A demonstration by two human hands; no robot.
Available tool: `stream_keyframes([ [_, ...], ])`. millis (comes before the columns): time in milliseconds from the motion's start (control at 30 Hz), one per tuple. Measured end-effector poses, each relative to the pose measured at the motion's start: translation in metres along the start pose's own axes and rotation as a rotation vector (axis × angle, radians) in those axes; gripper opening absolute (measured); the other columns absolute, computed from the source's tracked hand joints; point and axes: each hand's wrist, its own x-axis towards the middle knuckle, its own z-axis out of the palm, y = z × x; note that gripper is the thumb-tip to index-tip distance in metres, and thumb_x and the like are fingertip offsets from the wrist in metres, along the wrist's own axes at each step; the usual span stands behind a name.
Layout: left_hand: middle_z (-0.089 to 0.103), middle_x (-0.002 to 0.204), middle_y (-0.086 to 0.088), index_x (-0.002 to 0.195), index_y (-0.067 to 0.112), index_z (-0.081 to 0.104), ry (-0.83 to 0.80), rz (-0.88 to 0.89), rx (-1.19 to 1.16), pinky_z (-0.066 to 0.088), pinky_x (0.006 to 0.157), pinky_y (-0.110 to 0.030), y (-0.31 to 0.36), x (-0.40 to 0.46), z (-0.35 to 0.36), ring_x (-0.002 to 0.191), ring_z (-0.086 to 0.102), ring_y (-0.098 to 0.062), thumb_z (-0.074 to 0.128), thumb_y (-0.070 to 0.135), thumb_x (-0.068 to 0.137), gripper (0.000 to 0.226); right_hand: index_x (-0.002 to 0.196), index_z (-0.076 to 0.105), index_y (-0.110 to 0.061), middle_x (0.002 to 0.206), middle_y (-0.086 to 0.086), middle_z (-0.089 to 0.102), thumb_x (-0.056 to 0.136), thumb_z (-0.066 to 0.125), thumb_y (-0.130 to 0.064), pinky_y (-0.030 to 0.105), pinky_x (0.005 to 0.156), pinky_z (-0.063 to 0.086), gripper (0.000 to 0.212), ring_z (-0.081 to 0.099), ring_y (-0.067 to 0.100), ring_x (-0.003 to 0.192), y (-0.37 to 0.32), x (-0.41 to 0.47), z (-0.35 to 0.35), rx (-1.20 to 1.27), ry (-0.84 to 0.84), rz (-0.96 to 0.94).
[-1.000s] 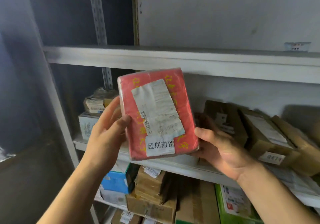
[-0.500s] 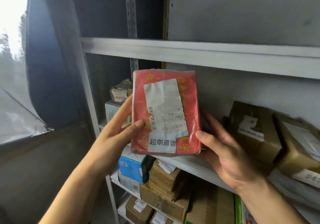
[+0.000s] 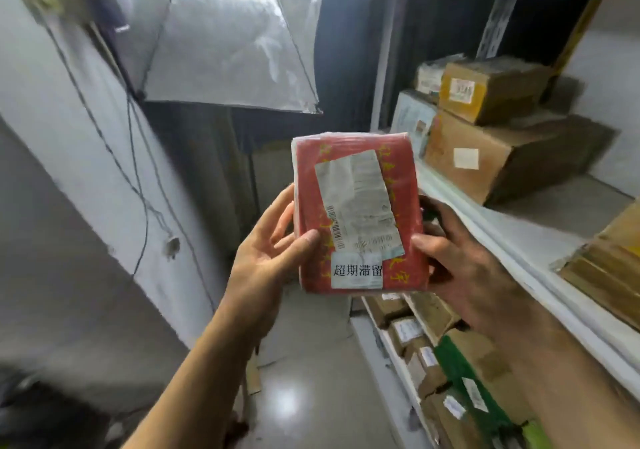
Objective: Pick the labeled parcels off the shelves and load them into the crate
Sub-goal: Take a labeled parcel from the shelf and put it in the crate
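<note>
While both forearms reach up from the lower edge of the view, the red parcel (image 3: 358, 213) is held upright between the two hands, in the air and clear of the shelving, just left of the front lip of the white shelf (image 3: 485, 226). The left hand (image 3: 266, 258) grasps the parcel's left edge: its thumb lies across the lower front face beside the barcode, and its fingers run up behind the left side, palm turned toward the camera. The right hand (image 3: 457, 258) grasps the right edge in a mirrored hold, thumb pressed on the front face near the lower right, fingers wrapped round the back; the wrist bends so the back of the hand faces right, toward the shelf.

A creased white shipping label (image 3: 360, 206) is stuck aslant on the parcel's front, and a smaller white sticker (image 3: 356, 270) printed with dark characters sits at the bottom edge. The parcel is wrapped in clear film.

On the shelf, toward its back left corner, brown cardboard boxes (image 3: 491, 143) are stacked. More boxes (image 3: 408, 324) fill the lower shelf beneath the right wrist. A clear plastic sheet (image 3: 225, 50) hangs at the upper left.
</note>
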Motion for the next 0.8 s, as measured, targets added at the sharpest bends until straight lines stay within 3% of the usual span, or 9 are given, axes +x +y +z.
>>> stream_keyframes([
  [200,0.063,0.150,0.005,0.148,0.037,0.057,0.343,-0.025,0.005,0.059,0.098,-0.034,0.009,-0.140,-0.063,0.136,0.062,-0.019,0.074,0.011,0.089,0.067,0.137,0.054,-0.062,0.139,0.008,0.065,0.080,0.078,-0.029,0.044,0.075,0.064,0.070,0.073,0.032,0.118,0.045,-0.025,0.084,-0.049,-0.298,0.207],
  [300,0.065,0.147,0.007,0.151,0.032,0.051,0.482,-0.034,-0.012,0.061,0.096,-0.035,0.020,-0.212,-0.086,0.134,0.064,-0.018,0.073,0.008,0.095,0.065,0.141,0.048,-0.067,0.142,0.006,0.062,0.076,0.081,-0.036,0.051,0.085,0.064,0.079,0.070,0.032,0.123,0.061,-0.039,0.137,-0.101,-0.466,0.287],
  [400,0.071,0.139,0.002,0.152,0.025,0.050,0.642,-0.047,-0.058,0.063,0.090,-0.037,0.032,-0.285,-0.109,0.125,0.070,-0.022,0.059,-0.004,0.099,0.061,0.143,0.048,-0.066,0.141,0.004,0.065,0.090,0.079,-0.030,0.056,0.091,0.063,0.071,0.069,0.029,0.125,0.080,-0.056,0.202,-0.109,-0.596,0.338],
  [500,0.067,0.146,-0.003,0.153,0.031,0.053,0.836,-0.083,-0.041,0.053,0.108,-0.058,0.036,-0.363,-0.138,0.134,0.064,-0.031,0.074,0.009,0.096,0.064,0.149,0.046,-0.060,0.140,0.005,0.067,0.096,0.077,-0.024,0.056,0.093,0.061,0.071,0.069,0.030,0.125,0.101,-0.079,0.269,-0.118,-0.762,0.381],
  [533,0.066,0.146,-0.004,0.152,0.033,0.054,0.906,-0.081,-0.024,0.050,0.112,-0.058,0.039,-0.389,-0.145,0.136,0.063,-0.031,0.077,0.013,0.093,0.065,0.150,0.046,-0.057,0.140,0.007,0.068,0.096,0.074,-0.022,0.057,0.093,0.060,0.070,0.069,0.031,0.125,0.106,-0.089,0.292,-0.118,-0.820,0.383],
  [667,0.073,0.136,0.005,0.142,0.030,0.058,1.127,-0.016,-0.016,0.060,0.096,-0.035,0.060,-0.478,-0.161,0.128,0.068,-0.019,0.072,0.004,0.090,0.060,0.149,0.048,-0.053,0.134,0.005,0.073,0.095,0.066,-0.014,0.058,0.094,0.062,0.069,0.073,0.032,0.117,0.122,-0.133,0.379,-0.139,-0.953,0.420],
  [733,0.072,0.136,0.009,0.141,0.030,0.058,1.250,0.012,-0.012,0.061,0.095,-0.033,0.067,-0.520,-0.162,0.127,0.069,-0.018,0.073,0.004,0.087,0.062,0.147,0.050,-0.052,0.131,0.004,0.074,0.092,0.064,-0.013,0.065,0.093,0.058,0.068,0.075,0.035,0.112,0.127,-0.154,0.417,-0.115,-1.086,0.450],
  [800,0.071,0.139,0.003,0.143,0.025,0.060,1.357,0.015,-0.001,0.058,0.102,-0.037,0.076,-0.554,-0.156,0.130,0.067,-0.022,0.071,0.007,0.086,0.061,0.138,0.055,-0.055,0.126,0.006,0.075,0.089,0.070,-0.012,0.076,0.089,0.051,0.067,0.075,0.044,0.106,0.137,-0.171,0.440,-0.151,-1.168,0.451],
])
